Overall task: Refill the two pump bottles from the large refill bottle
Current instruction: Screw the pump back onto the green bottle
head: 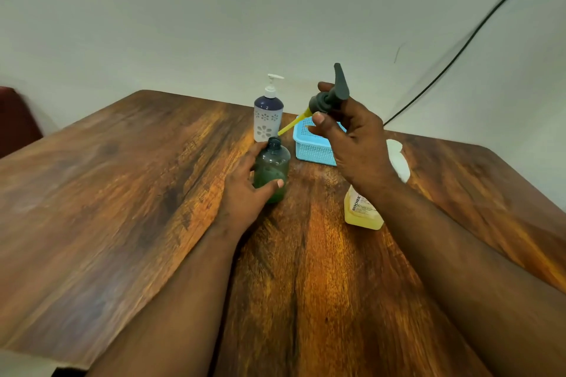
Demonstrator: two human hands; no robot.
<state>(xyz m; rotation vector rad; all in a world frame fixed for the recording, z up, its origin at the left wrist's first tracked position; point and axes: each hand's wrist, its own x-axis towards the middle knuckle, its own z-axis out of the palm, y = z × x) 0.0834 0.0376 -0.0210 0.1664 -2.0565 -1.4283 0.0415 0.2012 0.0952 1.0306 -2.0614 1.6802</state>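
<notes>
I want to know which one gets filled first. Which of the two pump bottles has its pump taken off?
The dark green bottle, gripped by the left hand, has an open neck; the right hand holds its grey pump. The white and blue bottle behind keeps its pump.

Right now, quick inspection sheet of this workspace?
Surface: wooden table, bare grain showing.
Job's things: green bottle uncapped, upright; pump head lifted out, yellow tube wet; white pump bottle capped; yellow refill bottle partly hidden by the right arm.
Clutter: blue basket; white object, unclear.
Hands: left hand holds green bottle; right hand holds pump head.
Cables: black cable on wall.
Surroundings: plain wall.
</notes>
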